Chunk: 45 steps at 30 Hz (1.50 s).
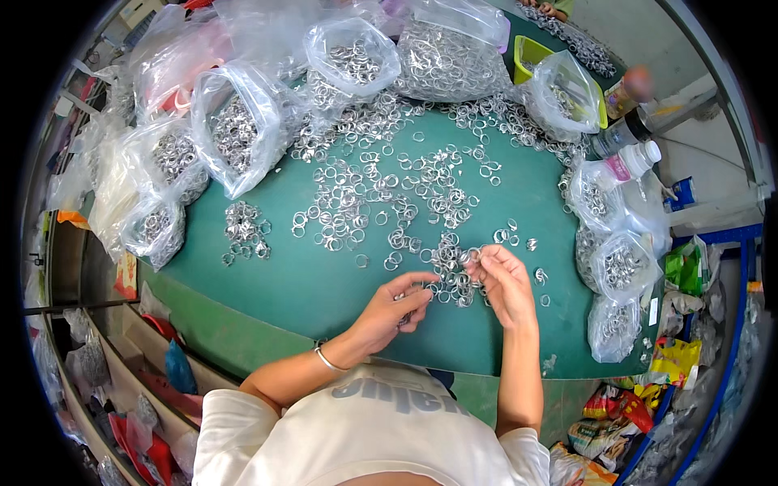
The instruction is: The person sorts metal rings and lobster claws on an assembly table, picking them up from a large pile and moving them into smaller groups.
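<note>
Silver-coloured metal rings lie all over the green tabletop (308, 283). My right hand (508, 285) pinches a ring (473, 256) between thumb and fingertips, at the right side of a small ring heap (448, 257). On the heap's near left side, my left hand (387, 311) is curled closed around several rings (403, 317), partly hidden by its fingers. Its index finger reaches toward the heap's edge. Farther back, a wide scatter of loose rings (344, 198) spreads over the middle, and a separate small pile of rings (243, 231) sits to the left.
Clear plastic bags of rings (241, 134) line the left and far edges. More ring bags (622, 263) stand along the right, near a white bottle (634, 162). A yellow-green basket (528, 57) is at the far right. Beyond it, another person's hands (551, 10) show.
</note>
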Each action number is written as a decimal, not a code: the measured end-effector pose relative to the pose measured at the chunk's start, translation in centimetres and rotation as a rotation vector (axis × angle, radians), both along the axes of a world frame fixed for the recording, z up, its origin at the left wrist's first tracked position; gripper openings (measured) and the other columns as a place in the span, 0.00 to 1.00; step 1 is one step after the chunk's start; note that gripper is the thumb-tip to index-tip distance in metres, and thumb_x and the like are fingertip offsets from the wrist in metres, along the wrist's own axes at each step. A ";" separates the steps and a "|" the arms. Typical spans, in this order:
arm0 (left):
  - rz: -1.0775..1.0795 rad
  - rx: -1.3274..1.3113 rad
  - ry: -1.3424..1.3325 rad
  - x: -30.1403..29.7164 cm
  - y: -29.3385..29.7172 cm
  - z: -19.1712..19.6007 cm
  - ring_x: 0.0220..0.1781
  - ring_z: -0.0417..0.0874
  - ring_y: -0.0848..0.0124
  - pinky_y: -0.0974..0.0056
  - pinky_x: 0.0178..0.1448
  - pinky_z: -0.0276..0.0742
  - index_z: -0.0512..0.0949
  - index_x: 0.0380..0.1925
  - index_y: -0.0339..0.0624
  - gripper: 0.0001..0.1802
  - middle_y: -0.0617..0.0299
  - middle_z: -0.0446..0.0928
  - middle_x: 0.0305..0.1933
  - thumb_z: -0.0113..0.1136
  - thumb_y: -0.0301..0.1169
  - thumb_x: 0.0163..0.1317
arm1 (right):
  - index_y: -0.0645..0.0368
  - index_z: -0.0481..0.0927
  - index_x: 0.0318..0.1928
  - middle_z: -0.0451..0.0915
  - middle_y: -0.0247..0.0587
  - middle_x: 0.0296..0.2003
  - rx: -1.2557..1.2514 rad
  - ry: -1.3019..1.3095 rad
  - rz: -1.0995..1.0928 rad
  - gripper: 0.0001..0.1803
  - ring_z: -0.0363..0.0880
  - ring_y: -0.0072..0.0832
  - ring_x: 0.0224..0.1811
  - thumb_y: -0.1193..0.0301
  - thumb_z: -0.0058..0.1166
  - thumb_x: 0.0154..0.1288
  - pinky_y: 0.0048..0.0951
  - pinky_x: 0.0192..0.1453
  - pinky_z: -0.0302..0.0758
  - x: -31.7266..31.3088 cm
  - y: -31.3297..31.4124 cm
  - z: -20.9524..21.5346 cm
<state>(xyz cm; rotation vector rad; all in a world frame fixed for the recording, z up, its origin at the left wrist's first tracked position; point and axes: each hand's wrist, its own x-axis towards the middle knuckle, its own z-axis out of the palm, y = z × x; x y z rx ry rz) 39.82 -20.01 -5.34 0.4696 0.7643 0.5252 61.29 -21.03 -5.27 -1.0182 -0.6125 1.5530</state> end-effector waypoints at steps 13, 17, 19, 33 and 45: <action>0.161 1.235 0.471 1.4 1.6 1.3 0.32 0.80 0.64 0.64 0.36 0.76 0.79 0.33 0.36 0.07 0.58 0.78 0.32 0.66 0.20 0.52 | 0.62 0.77 0.39 0.77 0.35 0.33 -0.050 0.012 -0.001 0.04 0.75 0.21 0.36 0.75 0.51 0.68 0.24 0.45 0.70 -3.7 -2.5 2.1; 0.182 1.362 0.542 1.1 1.3 1.2 0.32 0.81 0.62 0.62 0.35 0.77 0.80 0.32 0.37 0.08 0.58 0.78 0.32 0.66 0.20 0.51 | 0.64 0.78 0.41 0.77 0.32 0.35 -0.021 -0.169 -0.122 0.05 0.73 0.18 0.38 0.76 0.52 0.68 0.20 0.44 0.70 -4.9 -3.1 2.5; 0.182 1.387 0.560 1.1 1.0 1.6 0.31 0.81 0.61 0.62 0.34 0.77 0.80 0.33 0.38 0.09 0.59 0.78 0.32 0.67 0.20 0.50 | 0.65 0.78 0.41 0.77 0.34 0.36 0.093 -0.397 -0.190 0.05 0.73 0.20 0.38 0.76 0.52 0.68 0.21 0.45 0.70 -5.6 -3.8 2.3; 0.162 1.351 0.474 1.2 0.1 2.6 0.32 0.81 0.65 0.66 0.34 0.77 0.81 0.37 0.37 0.13 0.56 0.79 0.35 0.67 0.17 0.50 | 0.67 0.79 0.36 0.80 0.44 0.36 0.361 -1.086 -0.299 0.04 0.77 0.34 0.36 0.82 0.56 0.59 0.30 0.42 0.72 -5.8 -4.2 3.6; 0.026 1.096 0.321 0.9 1.0 3.1 0.35 0.81 0.69 0.67 0.40 0.76 0.83 0.35 0.36 0.08 0.58 0.81 0.36 0.66 0.20 0.54 | 0.61 0.78 0.36 0.73 0.40 0.29 0.521 -1.608 0.073 0.06 0.72 0.37 0.35 0.79 0.56 0.55 0.37 0.40 0.65 -3.9 -3.7 7.5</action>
